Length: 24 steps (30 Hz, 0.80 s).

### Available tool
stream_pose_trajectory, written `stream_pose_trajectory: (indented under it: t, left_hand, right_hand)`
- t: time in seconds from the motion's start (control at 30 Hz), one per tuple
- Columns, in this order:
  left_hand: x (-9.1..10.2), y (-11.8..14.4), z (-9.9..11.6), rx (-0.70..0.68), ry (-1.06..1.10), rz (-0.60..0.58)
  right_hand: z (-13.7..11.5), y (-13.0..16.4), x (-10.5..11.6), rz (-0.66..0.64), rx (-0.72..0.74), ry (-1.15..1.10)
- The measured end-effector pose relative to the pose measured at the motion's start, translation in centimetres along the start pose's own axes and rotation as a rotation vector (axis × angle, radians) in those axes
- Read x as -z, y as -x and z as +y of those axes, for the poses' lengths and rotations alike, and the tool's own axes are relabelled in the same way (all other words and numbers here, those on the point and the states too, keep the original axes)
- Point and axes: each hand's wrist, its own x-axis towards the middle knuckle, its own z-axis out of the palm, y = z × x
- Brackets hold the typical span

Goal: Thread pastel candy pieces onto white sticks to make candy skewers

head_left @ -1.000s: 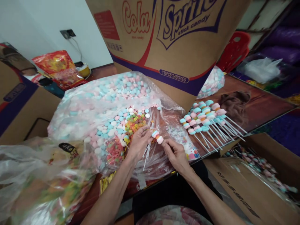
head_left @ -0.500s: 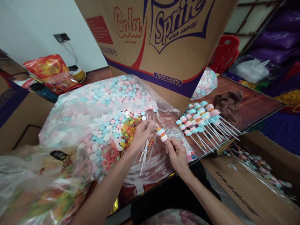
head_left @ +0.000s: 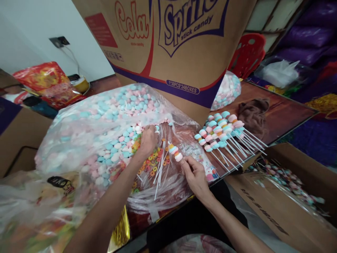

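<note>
My right hand [head_left: 195,172] pinches a candy skewer [head_left: 175,153] just below its threaded pink, white, blue and orange candies. The upper end of its stick shows bare above them. Out over the loose marshmallow-like candies [head_left: 116,153] reaches my left hand [head_left: 149,140], fingers bent down at the pile's edge. Whether those fingers hold a piece is hidden. Small ring-shaped gummies [head_left: 152,163] lie under and beside that wrist. Several bare white sticks [head_left: 158,172] rest on the plastic between my hands. Finished-looking skewers [head_left: 223,131] are stacked to the right.
A big cardboard box [head_left: 168,63] stands behind the open candy bag [head_left: 79,119]. An open carton [head_left: 279,196] of skewers is at lower right. A brown cloth [head_left: 254,114] lies on the table, a filled plastic bag [head_left: 52,211] at lower left.
My left hand has moved from the skewer's tip leftward and away to the candy pile. My right hand keeps the skewer in nearly the same place. The view has shifted slightly.
</note>
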Motion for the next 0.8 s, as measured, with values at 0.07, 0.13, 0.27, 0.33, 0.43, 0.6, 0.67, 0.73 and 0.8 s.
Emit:
stream_pose_trajectory:
  t: [0.07,0.13,0.27,0.33,0.43,0.6,0.67,0.73,0.8]
  left_hand:
    - [0.1,-0.4,-0.3,0.005,0.024,0.041]
    - [0.3,-1.0,-0.2,-0.011,0.012,0.047]
    - [0.7,-1.7,0.9,-0.016,-0.085,-0.004]
    - [0.8,-1.7,1.4,-0.008,-0.122,-0.036]
    - [0.9,-1.7,1.8,-0.013,-0.138,-0.063]
    - [0.9,-1.1,1.5,-0.040,-0.197,-0.087]
    - [0.8,-0.6,1.4,-0.086,-0.219,-0.087]
    - [0.6,-0.1,1.3,-0.127,-0.225,-0.090]
    - [0.6,0.2,1.3,-0.124,-0.206,-0.086]
  right_hand:
    - [0.0,0.0,0.0,-0.002,-0.002,0.001]
    - [0.0,0.1,0.0,-0.002,-0.008,-0.002]
    - [-0.1,0.0,0.0,0.003,-0.007,-0.006]
    - [-0.2,0.0,0.0,0.004,-0.005,-0.005]
    - [-0.3,0.0,0.0,-0.005,-0.005,-0.003]
    - [-0.4,0.0,0.1,-0.007,-0.015,-0.008]
    - [-0.3,0.0,0.0,-0.009,-0.016,-0.011]
    - [-0.2,0.0,0.0,-0.016,-0.015,-0.008]
    - [-0.1,0.0,0.0,-0.021,-0.011,0.001]
